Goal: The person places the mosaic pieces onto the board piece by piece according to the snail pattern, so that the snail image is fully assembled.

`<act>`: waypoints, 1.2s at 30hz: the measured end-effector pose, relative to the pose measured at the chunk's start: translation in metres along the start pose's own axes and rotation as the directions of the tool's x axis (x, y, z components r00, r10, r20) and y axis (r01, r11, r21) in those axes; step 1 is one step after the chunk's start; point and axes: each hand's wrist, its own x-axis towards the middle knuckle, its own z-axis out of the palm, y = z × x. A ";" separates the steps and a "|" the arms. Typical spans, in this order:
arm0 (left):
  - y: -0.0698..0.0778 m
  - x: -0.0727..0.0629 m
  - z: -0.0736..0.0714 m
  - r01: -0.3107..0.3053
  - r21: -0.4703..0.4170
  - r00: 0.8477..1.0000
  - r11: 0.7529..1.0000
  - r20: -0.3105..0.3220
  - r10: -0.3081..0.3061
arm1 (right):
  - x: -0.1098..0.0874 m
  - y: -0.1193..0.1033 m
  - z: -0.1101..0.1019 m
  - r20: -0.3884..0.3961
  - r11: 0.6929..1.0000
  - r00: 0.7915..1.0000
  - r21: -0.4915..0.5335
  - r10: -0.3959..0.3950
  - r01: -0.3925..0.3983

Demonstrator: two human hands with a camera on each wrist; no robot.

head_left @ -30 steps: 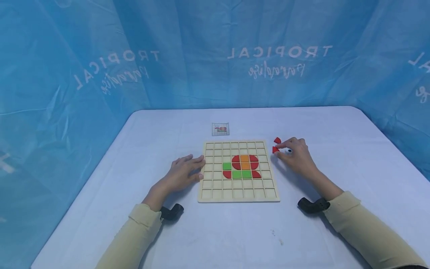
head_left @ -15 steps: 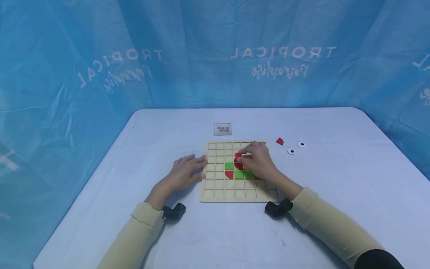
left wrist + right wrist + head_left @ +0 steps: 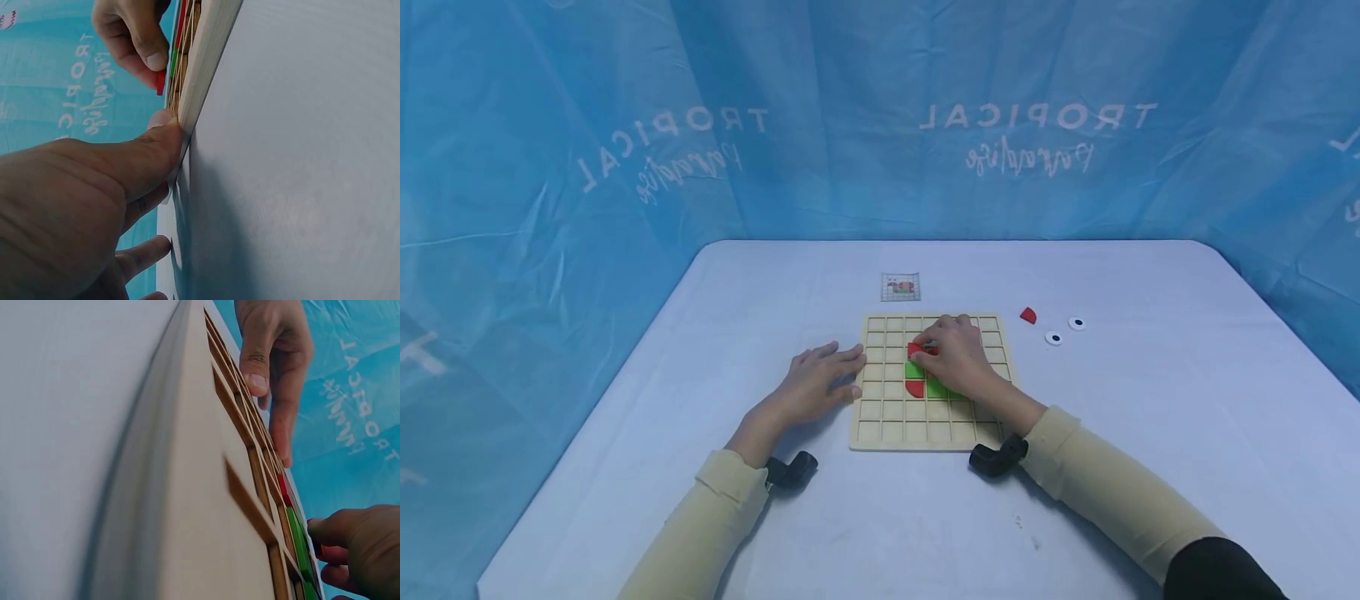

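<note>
My right hand (image 3: 958, 357) pinches a small red piece (image 3: 914, 350) between thumb and fingertips, right above a green square tile (image 3: 913, 371) on the wooden grid board (image 3: 871, 412). In the left wrist view this red piece (image 3: 160, 82) stands tilted over the board's surface. Below the green square lies a red quarter-round tile (image 3: 915, 389), with more green (image 3: 936, 388) to its right. Other tiles are mostly hidden under the right hand. My left hand (image 3: 811, 385) rests against the board's left edge, fingers spread and thumb (image 3: 159, 140) touching the rim.
Behind the board lies a small picture card (image 3: 900, 287) on the white table (image 3: 775, 283). A loose red quarter-round piece (image 3: 1028, 316) and two white eye discs (image 3: 1054, 338) are to the right. A blue curtain (image 3: 865, 183) hangs behind.
My right hand has picked up a red piece from the table's right side and moved it left over the board, to the green square. The left hand has stayed at the edge.
</note>
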 end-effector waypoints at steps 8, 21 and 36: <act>-0.001 0.000 0.000 -0.012 -0.002 1.000 1.000 0.001 0.012 | 0.000 -0.003 0.002 -0.007 1.000 1.000 -0.020 -0.007 0.007; -0.001 -0.001 0.000 -0.013 -0.006 1.000 1.000 -0.010 0.013 | -0.002 -0.002 -0.004 -0.012 1.000 1.000 -0.002 -0.003 0.003; -0.001 0.001 0.001 0.000 -0.009 1.000 1.000 -0.011 0.000 | -0.023 0.061 -0.049 -0.084 0.983 0.980 0.021 0.183 -0.182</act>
